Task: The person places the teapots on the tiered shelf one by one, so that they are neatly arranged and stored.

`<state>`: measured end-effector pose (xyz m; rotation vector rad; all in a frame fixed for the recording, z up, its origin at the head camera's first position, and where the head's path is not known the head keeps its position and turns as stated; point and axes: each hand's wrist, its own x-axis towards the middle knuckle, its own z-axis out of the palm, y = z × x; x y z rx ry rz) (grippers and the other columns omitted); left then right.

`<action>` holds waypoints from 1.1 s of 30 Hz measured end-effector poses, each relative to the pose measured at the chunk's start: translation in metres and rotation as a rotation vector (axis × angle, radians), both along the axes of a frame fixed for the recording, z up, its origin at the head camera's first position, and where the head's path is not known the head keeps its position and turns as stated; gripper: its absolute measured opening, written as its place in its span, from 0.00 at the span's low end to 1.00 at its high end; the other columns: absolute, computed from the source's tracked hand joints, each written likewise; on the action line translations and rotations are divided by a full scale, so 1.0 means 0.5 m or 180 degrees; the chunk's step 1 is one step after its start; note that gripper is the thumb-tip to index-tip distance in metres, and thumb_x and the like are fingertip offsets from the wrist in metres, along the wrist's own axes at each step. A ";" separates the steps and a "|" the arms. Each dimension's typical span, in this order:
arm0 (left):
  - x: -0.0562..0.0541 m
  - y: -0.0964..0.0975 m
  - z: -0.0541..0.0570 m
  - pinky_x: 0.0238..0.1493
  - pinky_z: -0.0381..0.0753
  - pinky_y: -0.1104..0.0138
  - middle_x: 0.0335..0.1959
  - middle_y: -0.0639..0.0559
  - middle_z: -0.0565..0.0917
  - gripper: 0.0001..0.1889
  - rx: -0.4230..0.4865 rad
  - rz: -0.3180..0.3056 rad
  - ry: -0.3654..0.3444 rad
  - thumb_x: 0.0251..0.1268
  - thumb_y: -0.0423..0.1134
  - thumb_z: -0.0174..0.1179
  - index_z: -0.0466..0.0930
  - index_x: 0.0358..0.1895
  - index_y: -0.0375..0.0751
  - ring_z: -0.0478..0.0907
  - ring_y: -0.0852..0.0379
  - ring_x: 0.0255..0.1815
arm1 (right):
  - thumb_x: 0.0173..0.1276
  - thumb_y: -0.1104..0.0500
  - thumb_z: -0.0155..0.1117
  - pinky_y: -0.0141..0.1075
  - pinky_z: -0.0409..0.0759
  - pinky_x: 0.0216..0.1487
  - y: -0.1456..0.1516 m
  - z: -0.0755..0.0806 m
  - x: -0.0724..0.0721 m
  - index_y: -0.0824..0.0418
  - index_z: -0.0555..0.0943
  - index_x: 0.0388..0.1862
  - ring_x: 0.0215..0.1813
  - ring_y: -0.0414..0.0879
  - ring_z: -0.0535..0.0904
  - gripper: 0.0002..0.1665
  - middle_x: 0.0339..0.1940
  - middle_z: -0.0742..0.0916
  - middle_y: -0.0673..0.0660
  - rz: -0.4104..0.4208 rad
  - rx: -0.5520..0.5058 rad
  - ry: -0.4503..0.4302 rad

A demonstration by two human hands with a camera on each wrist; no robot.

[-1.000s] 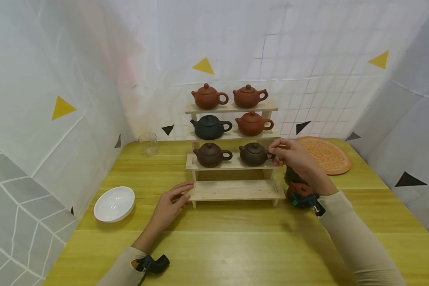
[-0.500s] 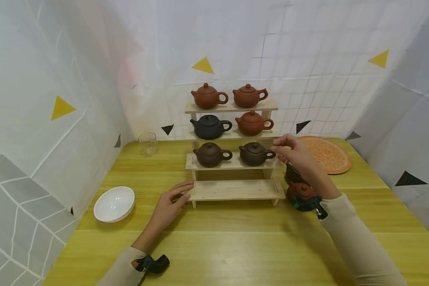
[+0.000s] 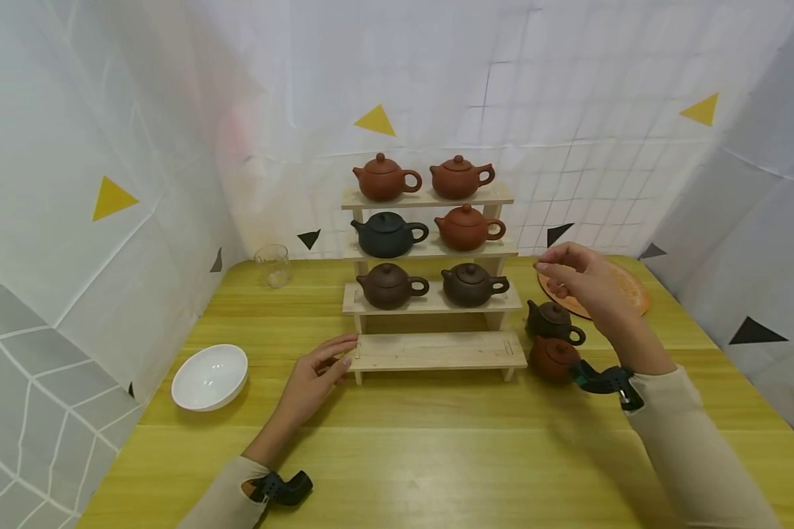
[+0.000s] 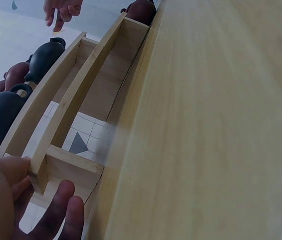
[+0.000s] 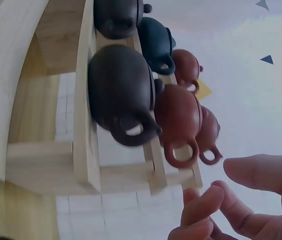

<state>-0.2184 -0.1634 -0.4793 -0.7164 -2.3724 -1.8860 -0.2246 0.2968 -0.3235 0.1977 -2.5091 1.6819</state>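
A stepped wooden stand (image 3: pixel 437 351) holds teapots on its upper three steps; its lowest step is bare. My left hand (image 3: pixel 312 378) holds the left end of that lowest step, with thumb and fingertips about the wood in the left wrist view. My right hand (image 3: pixel 582 279) is raised in the air right of the stand, fingers loosely bent, with nothing between thumb and fingers in the right wrist view. Nearest to it on the stand is a dark brown teapot (image 3: pixel 470 285), its handle turned right. Another dark brown teapot (image 3: pixel 389 286) sits left of that one.
Above stand a black teapot (image 3: pixel 385 236) and several red-brown teapots (image 3: pixel 466 229). Right of the stand are a dark teapot (image 3: pixel 551 321) and a red-brown teapot (image 3: pixel 553 360). A round orange mat (image 3: pixel 628 290) lies behind. Leftward are a white bowl (image 3: pixel 210 378) and a glass (image 3: pixel 273 266).
My right hand has let go of the dark brown teapot's handle and moved right, away from the stand. The teapot stays on its step. My left hand has not moved.
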 end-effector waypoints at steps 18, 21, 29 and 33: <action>0.001 0.001 -0.001 0.42 0.87 0.54 0.71 0.47 0.76 0.18 0.0011 0.0017 0.0045 0.80 0.37 0.60 0.82 0.67 0.41 0.83 0.49 0.49 | 0.81 0.56 0.62 0.31 0.81 0.33 0.104 -0.058 0.046 0.73 0.76 0.56 0.33 0.45 0.79 0.20 0.38 0.85 0.44 -0.0126 0.0165 -0.0141; -0.001 0.001 -0.001 0.42 0.87 0.54 0.71 0.48 0.76 0.18 0.0007 0.0021 0.0057 0.80 0.37 0.60 0.82 0.67 0.41 0.83 0.49 0.49 | 0.81 0.56 0.63 0.33 0.81 0.32 0.116 -0.070 0.056 0.75 0.76 0.57 0.33 0.46 0.78 0.21 0.36 0.84 0.48 -0.0059 0.0300 -0.0204; -0.002 -0.001 -0.001 0.43 0.87 0.54 0.72 0.47 0.76 0.18 0.0008 0.0017 0.0029 0.81 0.37 0.59 0.82 0.68 0.41 0.83 0.49 0.50 | 0.77 0.56 0.68 0.38 0.81 0.35 0.134 -0.103 0.080 0.71 0.77 0.56 0.36 0.50 0.79 0.20 0.41 0.85 0.58 0.0208 0.0473 -0.0402; -0.001 0.000 0.003 0.43 0.87 0.53 0.72 0.48 0.76 0.18 -0.0002 0.0017 0.0022 0.81 0.37 0.59 0.82 0.67 0.41 0.83 0.49 0.50 | 0.76 0.57 0.68 0.40 0.81 0.35 0.143 -0.118 0.090 0.70 0.77 0.53 0.35 0.52 0.79 0.18 0.43 0.85 0.58 0.0338 0.0524 -0.0446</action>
